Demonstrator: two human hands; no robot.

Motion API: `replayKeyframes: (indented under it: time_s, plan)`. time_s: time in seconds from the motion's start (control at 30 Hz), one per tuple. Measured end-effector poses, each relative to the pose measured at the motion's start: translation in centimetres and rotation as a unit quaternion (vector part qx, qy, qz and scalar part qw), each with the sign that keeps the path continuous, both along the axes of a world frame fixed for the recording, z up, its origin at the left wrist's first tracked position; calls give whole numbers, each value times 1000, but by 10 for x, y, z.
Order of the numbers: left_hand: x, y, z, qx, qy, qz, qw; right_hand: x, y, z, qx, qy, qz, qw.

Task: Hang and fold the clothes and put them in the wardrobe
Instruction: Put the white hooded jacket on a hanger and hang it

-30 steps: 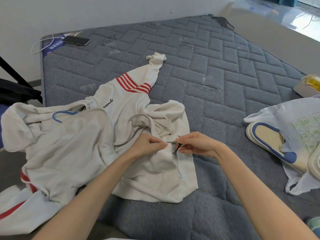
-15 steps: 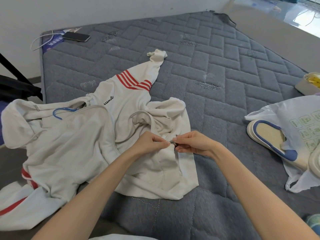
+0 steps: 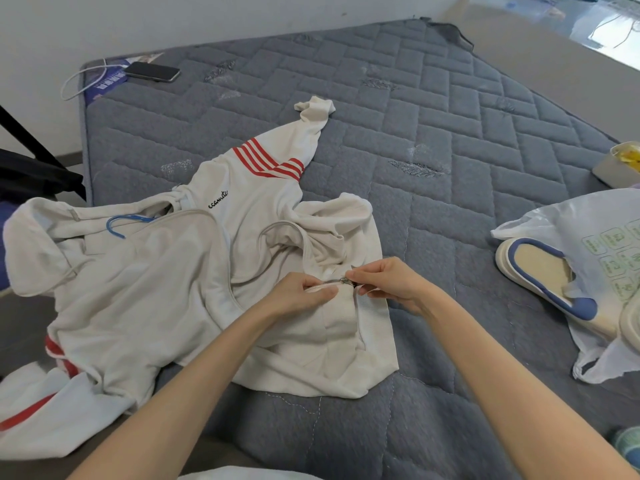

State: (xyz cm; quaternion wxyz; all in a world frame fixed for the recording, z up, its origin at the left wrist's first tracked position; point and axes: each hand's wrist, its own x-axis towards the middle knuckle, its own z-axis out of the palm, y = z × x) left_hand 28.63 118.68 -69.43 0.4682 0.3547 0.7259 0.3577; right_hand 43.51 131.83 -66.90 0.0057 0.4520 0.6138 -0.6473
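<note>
Spread unzipped on the grey mattress point(image 3: 433, 140), centre to 9 o'clock: white red-striped hoodie point(image 3: 145, 292), blue hanger hook point(image 3: 119, 225) at its collar. Pinching the zipper pull point(image 3: 345, 280) with the right hand point(image 3: 388, 282), pinching the zipper edge point(image 3: 320, 288) just beside it with the left hand point(image 3: 294, 297). Phone point(image 3: 152, 71) at 11 o'clock; slipper point(image 3: 543, 275) in plastic bag point(image 3: 588, 220) at 3.

Grey quilted mattress point(image 3: 450, 140) fills most of the view. It is stitched in a zigzag block pattern, with several scuffed, frayed spots on top. Plain white wall point(image 3: 207, 15) runs behind its far edge. Beige floor point(image 3: 540, 60) lies beyond the right side, up to a bright glare patch point(image 3: 609, 26) in the top corner; its source is out of view. Black angled frame point(image 3: 24, 133) at left edge, kind unclear. Light is even, shadows soft.
</note>
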Motion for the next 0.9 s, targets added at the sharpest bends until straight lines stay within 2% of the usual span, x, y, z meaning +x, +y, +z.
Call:
replayKeyframes:
  time_s: [0.17,0.4,0.8,0.9]
  plan:
    - [2,-2,-7,24,-13,35,999,0,-1,-1,-43,-1,-3,999]
    - [12,-4,-7,39,-73,78,994,-1,-6,-10,1,18,-40,999]
    - [17,-2,-4,43,-63,97,992,-4,-13,-13,15,43,-69,997]
    - [16,-1,-3,53,-54,105,992,-5,-11,-12,-7,43,-90,995]
